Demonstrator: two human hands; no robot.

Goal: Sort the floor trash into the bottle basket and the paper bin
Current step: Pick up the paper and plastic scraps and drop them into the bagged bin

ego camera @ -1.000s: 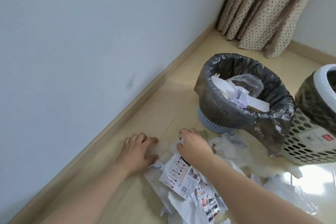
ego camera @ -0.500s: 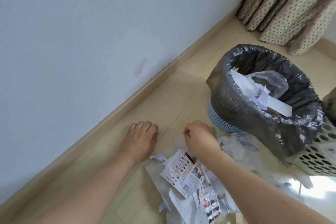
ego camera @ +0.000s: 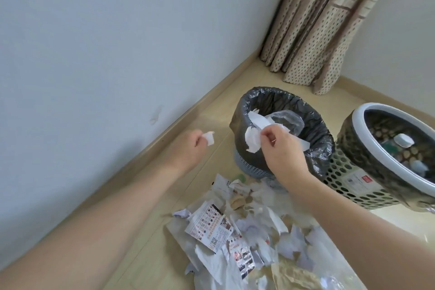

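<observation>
The printed leaflet [ego camera: 209, 228] and the basket's label [ego camera: 355, 180] are too blurred to read.

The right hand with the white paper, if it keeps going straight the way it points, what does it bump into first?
Probably the paper bin. The right hand pinches a white paper scrap at the bin's near rim, pointing up and left over its opening, so the paper already inside comes first. Depth is hard to judge.

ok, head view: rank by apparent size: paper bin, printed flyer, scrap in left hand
1. paper bin
2. printed flyer
3. scrap pinched in the left hand

The flyer lies nearer the camera, but the gaps are wide.
</observation>
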